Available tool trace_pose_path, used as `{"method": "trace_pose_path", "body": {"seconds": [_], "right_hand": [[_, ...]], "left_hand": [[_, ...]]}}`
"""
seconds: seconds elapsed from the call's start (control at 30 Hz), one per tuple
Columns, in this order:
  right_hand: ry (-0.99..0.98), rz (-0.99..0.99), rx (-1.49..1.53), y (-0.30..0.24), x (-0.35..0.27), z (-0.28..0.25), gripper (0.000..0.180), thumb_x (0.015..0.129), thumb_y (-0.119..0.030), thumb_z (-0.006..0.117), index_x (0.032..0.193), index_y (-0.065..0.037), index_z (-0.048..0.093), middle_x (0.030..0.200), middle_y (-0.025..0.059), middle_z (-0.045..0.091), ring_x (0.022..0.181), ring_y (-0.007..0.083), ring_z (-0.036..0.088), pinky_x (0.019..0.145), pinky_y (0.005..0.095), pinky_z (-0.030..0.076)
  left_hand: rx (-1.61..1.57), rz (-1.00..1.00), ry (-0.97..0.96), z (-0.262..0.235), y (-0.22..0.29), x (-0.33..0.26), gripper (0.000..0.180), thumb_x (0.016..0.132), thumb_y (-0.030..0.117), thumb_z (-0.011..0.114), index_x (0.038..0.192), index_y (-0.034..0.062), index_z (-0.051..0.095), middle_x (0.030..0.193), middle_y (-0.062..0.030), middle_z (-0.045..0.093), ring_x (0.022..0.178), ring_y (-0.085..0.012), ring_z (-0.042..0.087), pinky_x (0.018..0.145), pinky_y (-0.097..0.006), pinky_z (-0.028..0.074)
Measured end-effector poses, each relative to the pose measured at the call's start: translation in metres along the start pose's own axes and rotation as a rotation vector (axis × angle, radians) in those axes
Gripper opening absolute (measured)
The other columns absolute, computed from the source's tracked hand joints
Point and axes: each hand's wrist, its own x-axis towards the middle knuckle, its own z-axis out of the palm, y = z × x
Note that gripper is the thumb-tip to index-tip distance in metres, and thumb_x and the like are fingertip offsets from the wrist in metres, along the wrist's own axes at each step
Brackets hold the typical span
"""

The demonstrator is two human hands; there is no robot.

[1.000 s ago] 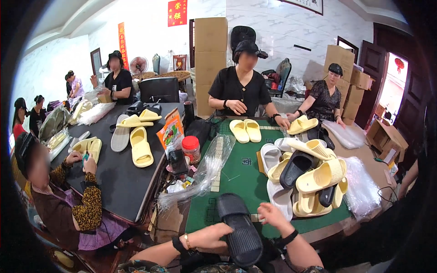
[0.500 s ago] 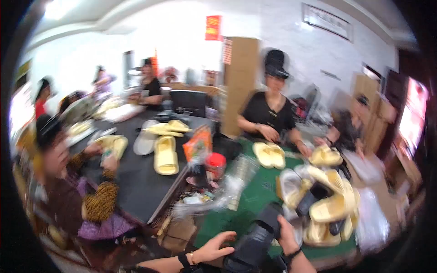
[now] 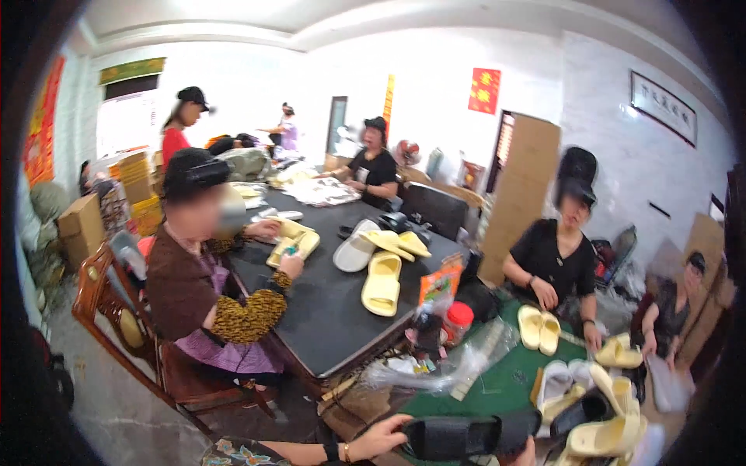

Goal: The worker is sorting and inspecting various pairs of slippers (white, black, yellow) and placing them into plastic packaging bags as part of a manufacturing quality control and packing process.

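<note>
Head view, looking across a crowded workroom. At the bottom edge the wearer's left hand (image 3: 382,436) grips one end of a black slide sandal (image 3: 458,437), fingers curled over its edge, held low at the near end of a green table (image 3: 505,384). The right hand (image 3: 527,452) shows only as a sliver beside the sandal's other end; whether it grips cannot be told. To the right on the green table lies a loose heap of pale yellow, white and black sandals (image 3: 594,412). Near the black table's (image 3: 326,311) corner stands a clear jar with a red lid (image 3: 458,321); its contents are not readable. Crumpled clear plastic bags (image 3: 458,361) lie beside it. Cardboard boxes (image 3: 519,186), closed, are stacked by the far wall.
</note>
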Motion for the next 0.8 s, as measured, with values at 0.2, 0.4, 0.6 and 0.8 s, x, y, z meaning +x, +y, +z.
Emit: {"method": "trace_pose_path", "body": {"seconds": [0.2,0.4,0.6,0.8], "right_hand": [[0.441,-0.281,-0.113,-0.017,-0.026,0.016,0.044,0.094,-0.039,0.051,0.125,-0.008,0.051,0.117,0.0076,0.060,0.102,0.0245,0.062,0.071,0.0452,0.055],[0.222,-0.124,-0.507,-0.044,-0.032,-0.013,0.033,0.096,-0.029,0.054,0.111,0.000,0.062,0.104,0.0068,0.065,0.091,0.0172,0.064,0.076,0.0331,0.053],[0.105,-0.185,-1.056,0.000,0.003,0.024,0.051,0.098,-0.031,0.054,0.135,0.002,0.046,0.112,0.0109,0.061,0.099,0.0188,0.058,0.090,0.0303,0.046],[-0.264,-0.218,-1.506,0.018,-0.023,0.031,0.079,0.084,-0.036,0.067,0.144,0.002,0.033,0.146,0.0277,0.036,0.137,0.0398,0.034,0.114,0.0433,0.027]], "left_hand": [[0.536,0.326,0.296,-0.016,0.049,0.009,0.044,0.080,-0.003,0.045,0.123,-0.0035,0.055,0.115,-0.0106,0.061,0.111,-0.0183,0.057,0.099,-0.031,0.043],[0.769,0.433,0.158,-0.029,0.083,0.050,0.035,0.085,0.003,0.052,0.119,-0.0007,0.060,0.116,-0.0178,0.065,0.109,-0.0307,0.062,0.096,-0.036,0.046],[0.919,0.467,0.092,0.017,0.034,0.117,0.053,0.091,0.019,0.060,0.138,0.0030,0.042,0.120,-0.0184,0.060,0.117,-0.0354,0.052,0.101,-0.041,0.041],[0.532,0.177,-0.033,-0.025,0.097,0.167,0.079,0.084,0.003,0.065,0.149,0.0033,0.020,0.095,-0.0072,0.063,0.085,-0.0122,0.062,0.076,-0.029,0.052]]}}
